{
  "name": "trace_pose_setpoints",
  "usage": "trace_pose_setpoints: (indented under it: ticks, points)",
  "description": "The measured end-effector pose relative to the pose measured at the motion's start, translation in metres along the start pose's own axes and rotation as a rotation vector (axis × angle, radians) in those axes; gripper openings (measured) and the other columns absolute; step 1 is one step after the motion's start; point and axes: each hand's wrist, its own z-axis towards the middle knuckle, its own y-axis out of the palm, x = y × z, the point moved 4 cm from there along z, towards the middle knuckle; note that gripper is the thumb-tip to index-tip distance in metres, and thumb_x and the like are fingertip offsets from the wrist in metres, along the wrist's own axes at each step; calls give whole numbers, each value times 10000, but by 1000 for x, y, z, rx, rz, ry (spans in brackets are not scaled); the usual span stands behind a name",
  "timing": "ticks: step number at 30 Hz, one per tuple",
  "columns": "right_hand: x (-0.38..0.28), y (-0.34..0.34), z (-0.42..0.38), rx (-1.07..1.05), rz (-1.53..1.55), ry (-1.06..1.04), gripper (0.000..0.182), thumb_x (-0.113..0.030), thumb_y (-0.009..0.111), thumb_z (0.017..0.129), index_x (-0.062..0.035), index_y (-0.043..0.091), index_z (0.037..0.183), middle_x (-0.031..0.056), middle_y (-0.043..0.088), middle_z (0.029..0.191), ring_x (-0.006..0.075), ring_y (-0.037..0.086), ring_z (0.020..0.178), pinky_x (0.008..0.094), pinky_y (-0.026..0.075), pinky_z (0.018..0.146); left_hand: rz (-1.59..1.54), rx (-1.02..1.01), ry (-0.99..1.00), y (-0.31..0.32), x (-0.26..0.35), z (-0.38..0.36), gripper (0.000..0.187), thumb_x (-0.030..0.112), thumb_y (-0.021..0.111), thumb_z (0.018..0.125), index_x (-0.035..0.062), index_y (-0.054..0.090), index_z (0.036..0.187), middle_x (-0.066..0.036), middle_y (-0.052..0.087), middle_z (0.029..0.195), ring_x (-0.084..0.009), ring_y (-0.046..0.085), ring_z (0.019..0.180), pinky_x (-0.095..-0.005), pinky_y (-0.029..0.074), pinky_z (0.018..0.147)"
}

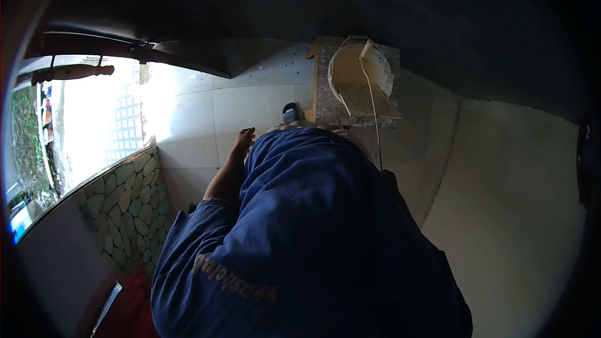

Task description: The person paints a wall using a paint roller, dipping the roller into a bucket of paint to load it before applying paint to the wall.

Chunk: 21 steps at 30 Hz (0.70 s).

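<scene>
A paint roller with a small cream head (366,49) and a long thin rod (376,112) reaches over a paint bucket (335,91). The rod runs down to my right hand (389,180), which is shut on its lower end; most of that hand is dark and hidden by my blue shirt. A ribbed, paint-coated panel (369,107) lies at the bucket's near side. Cream paint coats the bucket's inside. My left hand (245,138) hangs beside my left leg, holding nothing, its fingers loosely apart.
The bucket stands on a paint-spattered wooden bench (324,66). A grey slipper (290,112) shows on the tiled floor (188,122). At left are a stone-patterned low wall (128,206) and a bright opening. A pale wall (507,181) rises at right.
</scene>
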Motion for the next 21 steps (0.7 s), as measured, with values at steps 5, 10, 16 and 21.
trace_pose_setpoints:
  ticks: [5,10,16,21]
  points:
    - [7,4,4,-13,55,1,249,-185,598,830,-59,473,656,55,447,575,150,430,514,336,397,506,22,4,-15,0,6,-8,531,475,534,859,166,499,1289,-69,577,1158,-233,552,933,-425,419,681]
    - [8,6,5,2,69,43,267,-199,598,831,-66,457,647,47,433,571,144,418,510,330,385,497,33,12,-22,-1,9,-11,537,478,533,859,166,497,1294,-75,572,1175,-254,551,979,-442,422,712]
    - [16,15,13,-16,-37,24,294,-196,574,848,-87,418,623,29,377,557,133,385,502,345,364,487,27,-8,-17,-2,18,-19,537,478,532,863,164,486,1297,-78,568,1185,-260,540,1008,-471,419,772]
    - [20,20,16,19,3,-23,291,-195,564,848,-86,418,621,31,367,555,138,381,499,351,367,489,54,5,-2,-4,21,-19,542,490,532,860,162,486,1290,-69,571,1179,-238,544,975,-466,417,778]
